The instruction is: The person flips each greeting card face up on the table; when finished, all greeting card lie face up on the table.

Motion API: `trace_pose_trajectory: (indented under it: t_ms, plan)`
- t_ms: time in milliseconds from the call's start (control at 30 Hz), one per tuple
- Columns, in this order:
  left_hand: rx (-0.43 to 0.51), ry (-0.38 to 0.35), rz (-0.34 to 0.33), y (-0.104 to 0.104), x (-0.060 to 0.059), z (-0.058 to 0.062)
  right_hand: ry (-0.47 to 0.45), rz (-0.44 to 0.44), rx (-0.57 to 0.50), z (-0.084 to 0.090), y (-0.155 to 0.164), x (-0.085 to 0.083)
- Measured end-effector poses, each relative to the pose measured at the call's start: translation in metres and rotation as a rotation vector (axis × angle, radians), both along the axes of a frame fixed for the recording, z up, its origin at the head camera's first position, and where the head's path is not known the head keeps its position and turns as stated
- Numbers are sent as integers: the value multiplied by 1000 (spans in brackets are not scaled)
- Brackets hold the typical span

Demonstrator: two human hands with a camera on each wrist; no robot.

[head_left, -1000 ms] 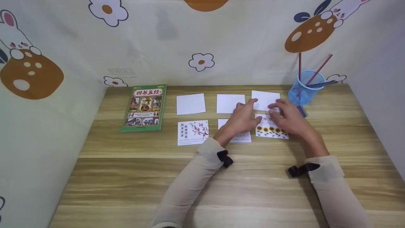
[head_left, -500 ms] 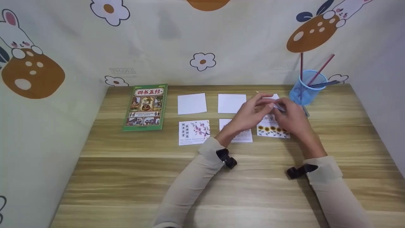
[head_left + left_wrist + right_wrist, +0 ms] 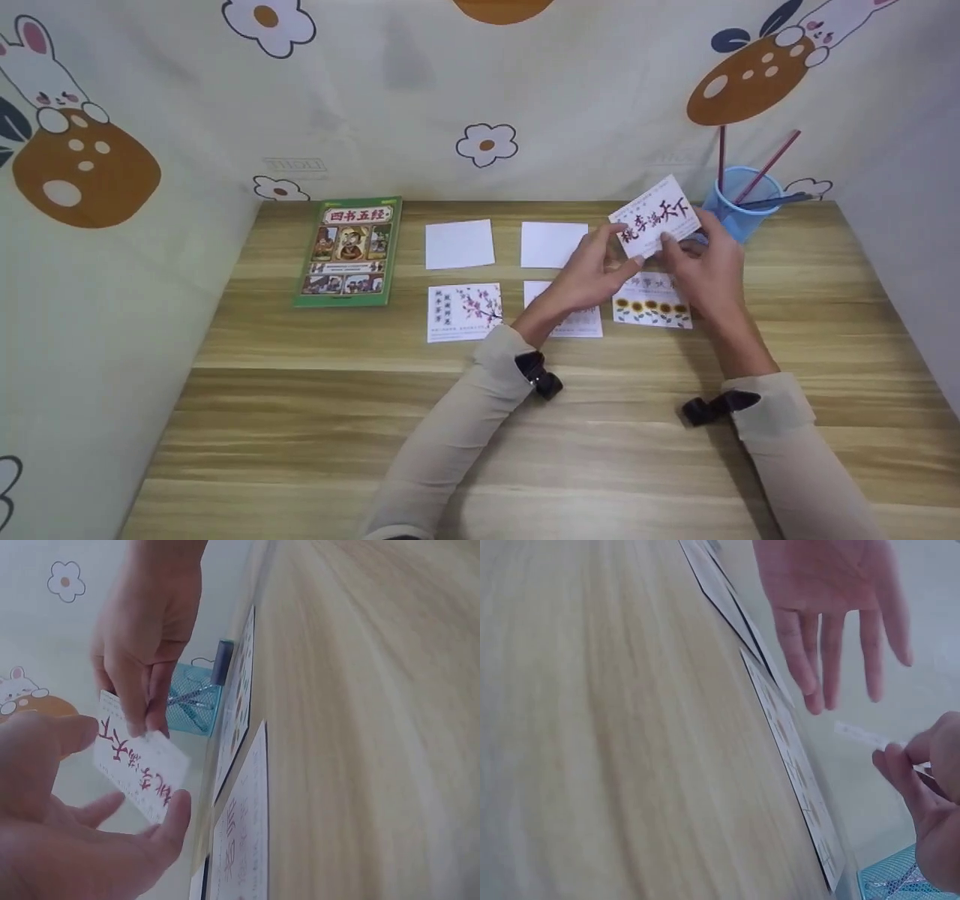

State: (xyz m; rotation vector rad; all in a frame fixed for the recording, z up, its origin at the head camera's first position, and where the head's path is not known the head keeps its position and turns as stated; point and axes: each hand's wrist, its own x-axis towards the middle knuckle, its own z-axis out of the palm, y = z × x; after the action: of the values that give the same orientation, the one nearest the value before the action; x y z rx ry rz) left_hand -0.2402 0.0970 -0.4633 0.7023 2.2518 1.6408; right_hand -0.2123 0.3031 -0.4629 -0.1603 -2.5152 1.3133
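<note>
Right hand (image 3: 709,264), head view: thumb and fingers pinch the greeting card (image 3: 654,219) by its right end, raised off the worktop (image 3: 337,450). Card position: ahead and to the left of this hand. Long axis: tilted, rising from lower left to upper right. Left hand (image 3: 589,274): beside the card's left end, with the card ahead and to its right. The right hand is nearer and bears the card. Legible text: 桃李满天下 in red on the greeting card; 四书五经 on the green-bordered book (image 3: 349,251); 师节快, partly covered, on the sunflower card (image 3: 651,307). Fine print: too small to read.

Left wrist view: the left hand is spread around the card's near end; the red characters appear inverted.

Right wrist view: the card shows nearly edge-on; the left-hand fingers are extended, apart from it.
</note>
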Motion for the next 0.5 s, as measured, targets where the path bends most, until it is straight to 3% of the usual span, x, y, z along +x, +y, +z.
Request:
trace_pose_trajectory:
  t_ms: [100, 167, 300, 400, 500]
  plan:
    - [-18, -48, -6, 0, 2, 0, -23, -7, -54, 0, 0, 1]
    - [-16, -76, -6, 0, 2, 0, -38, -24, -31, 0, 0, 1]
    - [-47, -46, 22, 0, 2, -1, -71, -34, 90, -2, 1, 0]
    - [-84, -6, 34, -2, 1, -1, -132, 12, 181, -3, 3, 0]
    - [-91, -21, 27, -3, 1, -1, -203, 78, 245, -5, 6, 0]
